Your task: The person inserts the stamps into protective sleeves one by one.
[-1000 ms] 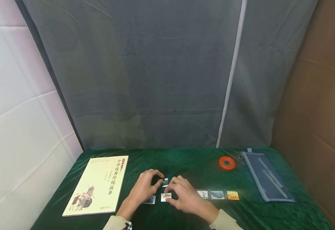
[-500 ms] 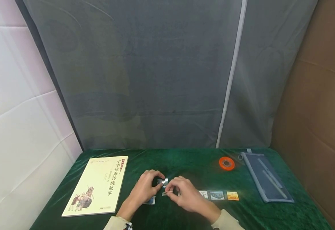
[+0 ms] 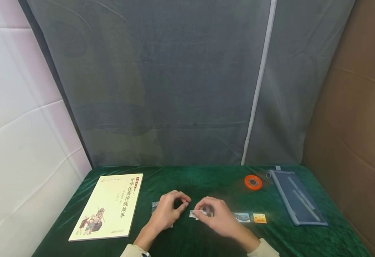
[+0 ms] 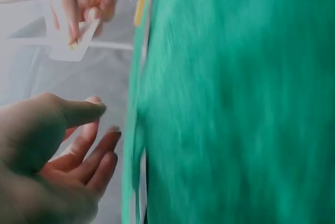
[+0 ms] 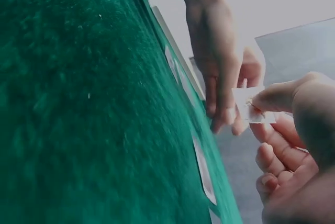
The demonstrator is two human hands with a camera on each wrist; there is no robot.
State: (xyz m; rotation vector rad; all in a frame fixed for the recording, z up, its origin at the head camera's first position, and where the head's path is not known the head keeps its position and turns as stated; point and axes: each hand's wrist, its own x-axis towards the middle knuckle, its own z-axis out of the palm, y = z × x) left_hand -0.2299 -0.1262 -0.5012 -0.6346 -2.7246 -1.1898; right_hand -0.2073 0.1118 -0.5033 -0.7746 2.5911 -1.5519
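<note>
My right hand [image 3: 214, 216] pinches a small pale stamp [image 3: 193, 213] between thumb and forefinger. In the right wrist view the stamp [image 5: 242, 102] shows a brownish picture and translucent edges, tilted above the cloth. My left hand [image 3: 169, 210] is just to its left, thumb and fingers loosely bent with nothing between them. In the left wrist view a gap shows between the left thumb and fingers [image 4: 107, 167]. A dark, shiny stamp-sized piece [image 3: 154, 206] lies beyond the left hand, partly hidden by it.
To the right of my right hand lie a grey-blue stamp [image 3: 243, 217] and an orange stamp [image 3: 259, 218] in a row. A cream book [image 3: 110, 203] is on the left. An orange tape roll [image 3: 253, 182] and a blue mesh pouch [image 3: 298, 200] lie at the right on green cloth [image 3: 174, 176].
The right hand has moved a little right, carrying the stamp. The left hand has shifted slightly right, and the shiny piece formerly at its fingertips no longer shows there.
</note>
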